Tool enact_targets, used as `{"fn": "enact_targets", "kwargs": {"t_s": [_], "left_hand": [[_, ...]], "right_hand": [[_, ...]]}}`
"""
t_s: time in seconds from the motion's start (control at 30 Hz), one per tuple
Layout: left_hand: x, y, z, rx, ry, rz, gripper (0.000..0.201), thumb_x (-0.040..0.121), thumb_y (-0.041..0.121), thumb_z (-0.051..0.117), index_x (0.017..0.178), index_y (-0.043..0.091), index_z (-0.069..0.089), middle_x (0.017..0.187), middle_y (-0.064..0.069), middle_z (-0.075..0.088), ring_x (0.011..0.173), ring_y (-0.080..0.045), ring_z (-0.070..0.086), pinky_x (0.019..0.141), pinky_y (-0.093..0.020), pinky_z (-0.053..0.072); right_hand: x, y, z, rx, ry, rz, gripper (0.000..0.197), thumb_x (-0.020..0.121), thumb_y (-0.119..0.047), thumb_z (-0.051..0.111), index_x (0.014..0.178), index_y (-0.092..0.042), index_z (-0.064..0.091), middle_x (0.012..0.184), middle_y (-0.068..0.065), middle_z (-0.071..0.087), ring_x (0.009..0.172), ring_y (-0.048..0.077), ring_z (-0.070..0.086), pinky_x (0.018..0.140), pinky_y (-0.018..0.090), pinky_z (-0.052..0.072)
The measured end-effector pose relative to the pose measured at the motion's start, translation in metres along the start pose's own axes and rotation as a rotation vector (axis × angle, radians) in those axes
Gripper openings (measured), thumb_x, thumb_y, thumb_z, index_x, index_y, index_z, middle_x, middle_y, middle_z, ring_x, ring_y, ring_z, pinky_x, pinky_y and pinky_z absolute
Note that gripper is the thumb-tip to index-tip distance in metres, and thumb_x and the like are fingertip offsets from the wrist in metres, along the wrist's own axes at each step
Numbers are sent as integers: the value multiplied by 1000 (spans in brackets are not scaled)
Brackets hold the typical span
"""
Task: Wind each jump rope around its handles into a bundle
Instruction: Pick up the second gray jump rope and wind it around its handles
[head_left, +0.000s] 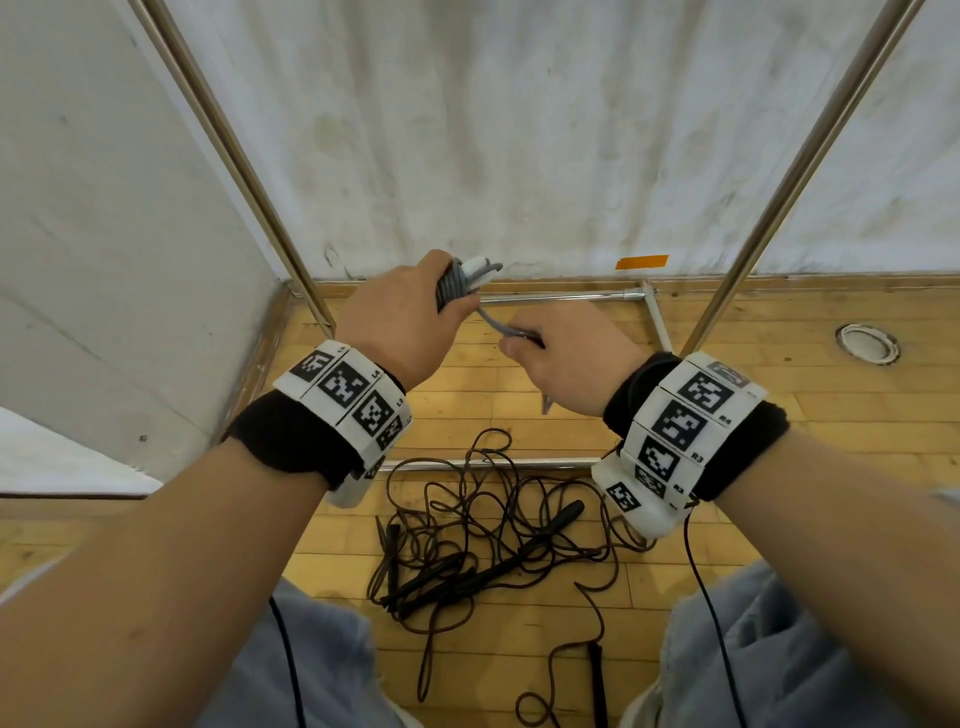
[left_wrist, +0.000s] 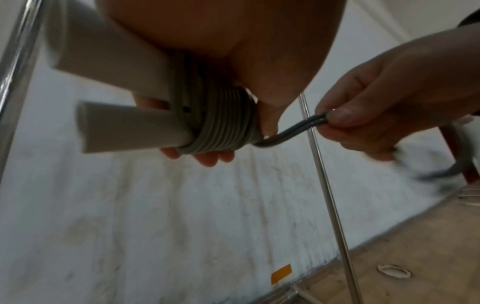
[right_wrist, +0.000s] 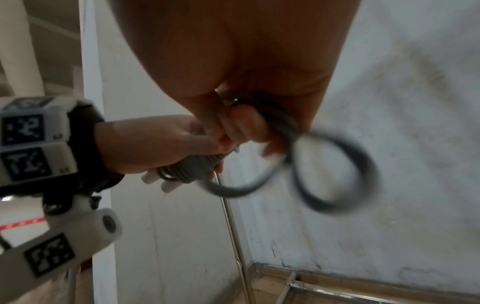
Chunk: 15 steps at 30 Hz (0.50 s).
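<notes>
My left hand (head_left: 400, 312) grips two white handles (left_wrist: 130, 127) held side by side, with grey rope wound round them in a tight coil (left_wrist: 223, 123). The coil (head_left: 452, 283) shows above my fist in the head view. A short doubled length of grey rope (left_wrist: 293, 131) runs from the coil to my right hand (head_left: 566, 358), which pinches it between thumb and fingers. The rope's loose end hangs from that hand as a blurred loop (right_wrist: 335, 170). Black jump ropes (head_left: 483, 545) lie tangled on the wooden floor below my wrists.
A metal frame surrounds the spot: slanted poles (head_left: 234, 150) on both sides and bars (head_left: 561, 297) along the floor. White walls stand ahead and to the left. A round floor fitting (head_left: 868, 343) sits at the right. My knees in blue trousers (head_left: 779, 649) are below.
</notes>
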<state>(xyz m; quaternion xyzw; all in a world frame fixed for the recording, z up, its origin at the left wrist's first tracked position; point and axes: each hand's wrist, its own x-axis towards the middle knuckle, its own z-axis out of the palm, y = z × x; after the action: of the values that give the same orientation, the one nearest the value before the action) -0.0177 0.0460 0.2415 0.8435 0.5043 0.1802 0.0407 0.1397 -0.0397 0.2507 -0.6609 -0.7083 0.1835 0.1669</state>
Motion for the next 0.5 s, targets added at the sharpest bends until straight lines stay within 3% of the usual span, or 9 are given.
{"fn": "enact_targets", "kwargs": {"t_s": [0.07,0.13,0.27,0.43,0.5], "left_hand": [[0,-3,0,53,-103,16,41,93,53,47,125,27,46,91,0,64,68,-18,51,49,-27,32],[-2,-4,0,87,-215,54,44,93,53,48,131,31,44,105,0,66,78,-18,55,58,-30,40],[-10,5,1,91,-335,155,27,92,49,51,114,33,50,87,10,60,68,-11,49,53,-26,32],[-16,16,3,79,-392,259,36,88,53,54,123,41,49,73,16,49,64,-5,45,49,-20,27],[-17,15,-1,18,-359,273,42,83,63,52,121,44,50,72,18,50,64,-4,47,50,-19,29]], "right_hand": [[-1,1,0,-82,-13,-22,31,98,-31,41,68,-26,44,65,-7,47,60,12,46,58,29,35],[-2,2,-1,-97,-1,-50,26,98,-32,40,75,-25,50,65,-9,47,61,12,45,55,27,32],[-1,6,-5,-53,78,-109,27,98,-30,42,73,-24,50,64,-9,48,60,8,43,52,23,29],[2,9,-4,-11,101,-95,26,96,-29,45,81,-16,61,70,-5,55,65,12,49,59,28,37],[4,11,-9,107,142,-63,23,95,-28,49,78,-17,61,65,-9,52,59,7,47,55,23,35]]}}
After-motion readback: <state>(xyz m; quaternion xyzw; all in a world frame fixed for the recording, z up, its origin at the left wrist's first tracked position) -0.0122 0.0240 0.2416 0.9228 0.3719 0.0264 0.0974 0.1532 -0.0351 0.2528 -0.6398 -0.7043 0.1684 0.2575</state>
